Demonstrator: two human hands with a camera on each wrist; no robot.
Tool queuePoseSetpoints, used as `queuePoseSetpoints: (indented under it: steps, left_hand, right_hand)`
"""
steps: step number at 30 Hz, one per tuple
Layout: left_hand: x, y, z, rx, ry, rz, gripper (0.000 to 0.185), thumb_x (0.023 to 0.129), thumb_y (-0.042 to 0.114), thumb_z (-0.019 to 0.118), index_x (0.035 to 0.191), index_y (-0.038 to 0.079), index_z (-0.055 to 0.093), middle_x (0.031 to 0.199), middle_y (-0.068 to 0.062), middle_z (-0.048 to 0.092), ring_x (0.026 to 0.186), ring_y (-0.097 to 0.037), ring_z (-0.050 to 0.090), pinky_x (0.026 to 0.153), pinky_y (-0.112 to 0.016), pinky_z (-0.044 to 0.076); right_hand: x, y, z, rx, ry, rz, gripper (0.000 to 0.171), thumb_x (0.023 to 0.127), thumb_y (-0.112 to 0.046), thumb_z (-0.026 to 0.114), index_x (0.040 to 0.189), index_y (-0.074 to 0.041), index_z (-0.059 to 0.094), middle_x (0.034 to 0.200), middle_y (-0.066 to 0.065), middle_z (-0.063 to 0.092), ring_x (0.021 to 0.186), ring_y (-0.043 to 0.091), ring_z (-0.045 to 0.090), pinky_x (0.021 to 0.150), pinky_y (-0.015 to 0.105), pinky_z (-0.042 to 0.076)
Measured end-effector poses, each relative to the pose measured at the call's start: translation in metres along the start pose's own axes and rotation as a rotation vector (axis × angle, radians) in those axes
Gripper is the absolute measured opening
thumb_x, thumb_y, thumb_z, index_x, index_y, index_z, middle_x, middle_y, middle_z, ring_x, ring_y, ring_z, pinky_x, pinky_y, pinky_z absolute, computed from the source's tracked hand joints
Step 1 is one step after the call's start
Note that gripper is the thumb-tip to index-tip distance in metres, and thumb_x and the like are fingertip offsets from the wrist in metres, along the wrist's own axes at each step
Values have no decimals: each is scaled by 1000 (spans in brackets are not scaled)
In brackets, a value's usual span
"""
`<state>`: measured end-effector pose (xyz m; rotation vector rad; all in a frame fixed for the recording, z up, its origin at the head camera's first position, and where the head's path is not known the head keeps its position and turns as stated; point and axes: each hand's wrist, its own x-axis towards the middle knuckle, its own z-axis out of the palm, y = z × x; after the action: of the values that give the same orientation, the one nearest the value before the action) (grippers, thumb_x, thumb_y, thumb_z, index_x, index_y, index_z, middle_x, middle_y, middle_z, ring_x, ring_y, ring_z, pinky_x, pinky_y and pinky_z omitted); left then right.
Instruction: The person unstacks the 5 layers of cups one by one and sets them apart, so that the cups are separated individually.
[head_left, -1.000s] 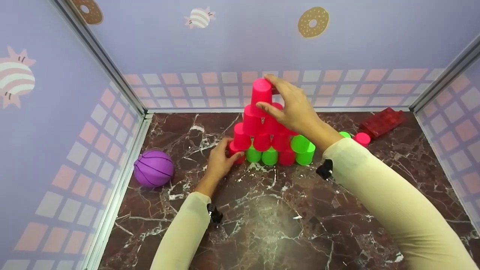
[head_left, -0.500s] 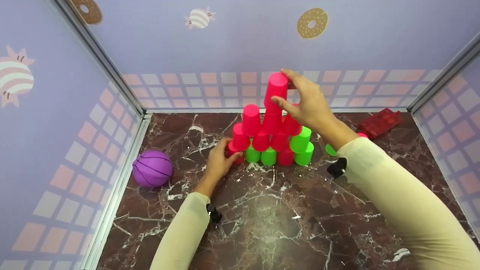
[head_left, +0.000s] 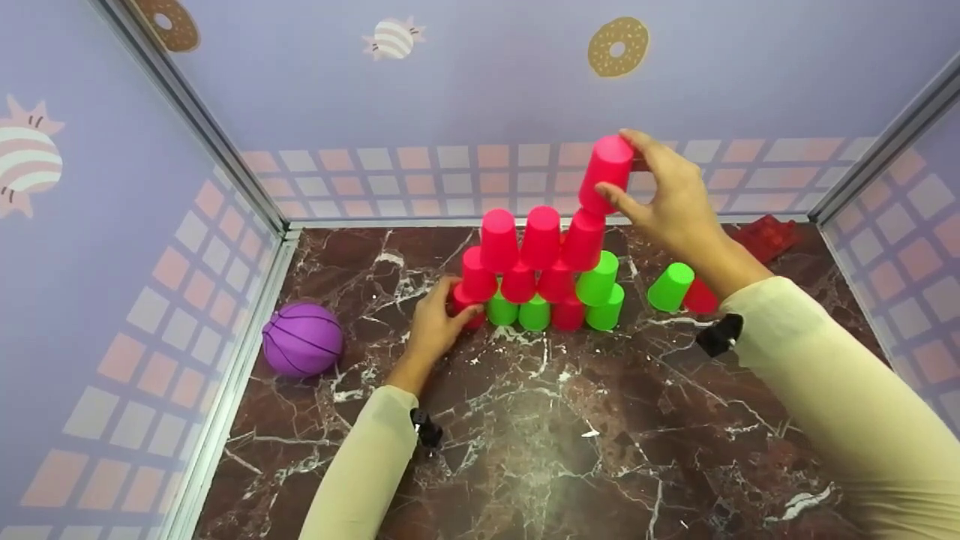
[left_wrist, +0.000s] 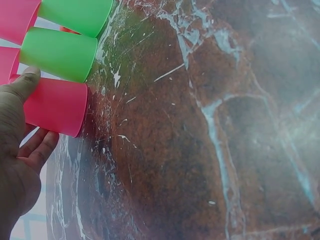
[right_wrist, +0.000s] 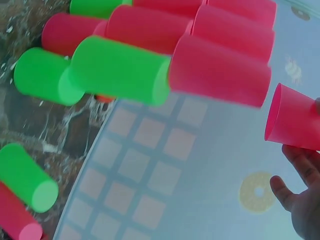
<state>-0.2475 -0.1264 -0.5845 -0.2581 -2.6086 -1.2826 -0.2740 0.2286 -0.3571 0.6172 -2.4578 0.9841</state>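
Note:
A pyramid of upturned pink and green cups point(head_left: 540, 274) stands on the marble floor point(head_left: 540, 420) near the back wall. My right hand point(head_left: 667, 199) grips a pink cup point(head_left: 606, 174) point(right_wrist: 295, 120) in the air, above and to the right of the pyramid's top row. My left hand point(head_left: 439, 322) holds the pink cup point(head_left: 466, 306) point(left_wrist: 55, 106) at the left end of the bottom row, thumb on one side, fingers on the other. Two green cups point(left_wrist: 62, 52) lie beside it in the left wrist view.
A purple ball point(head_left: 302, 338) lies by the left wall. A lone green cup point(head_left: 670, 286) and a pink cup point(head_left: 701, 297) stand right of the pyramid, near my right forearm. A red block point(head_left: 765, 238) sits in the back right corner. Walls close in three sides.
My right hand has lifted the top pink cup off the pyramid and carried it up and to the right. The left hand has stayed on the bottom-left cup.

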Motion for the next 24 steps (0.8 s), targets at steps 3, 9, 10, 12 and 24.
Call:
queuePoseSetpoints:
  steps: [3,9,10,12,24]
  left_hand:
    - [0,0,0,9,-2,-6,55,90,29,92,134,9,66,125,-17,78,114,-34,77,101,-50,63]
    - [0,1,-1,11,-8,-26,55,90,28,93,134,11,66,127,-16,78,116,-34,77,102,-50,63]
    - [0,1,-1,10,-7,-26,54,90,27,93,134,10,66,127,-16,78,117,-35,76,102,-50,63]
    - [0,2,-1,10,-7,-25,55,90,27,93,135,10,66,127,-17,77,116,-35,76,102,-51,63]
    - [0,4,-3,37,-4,5,55,90,25,93,135,6,65,124,-20,78,113,-37,77,99,-52,64]
  right_hand:
    - [-5,12,-10,-13,17,44,69,99,-21,85,158,-1,54,142,21,73,130,39,73,118,55,54]
    - [-19,38,-27,-57,42,105,70,99,-19,86,158,1,54,142,25,72,129,44,72,116,60,54]
    - [-22,42,-29,-62,44,115,70,99,-19,86,158,1,54,142,25,72,129,45,71,115,60,54]
    - [-27,52,-32,-74,52,133,69,99,-18,85,158,1,54,141,26,72,129,46,71,115,62,54]
    - [-80,111,-49,-126,38,353,70,101,-26,83,160,-4,52,141,29,70,121,46,73,86,11,48]
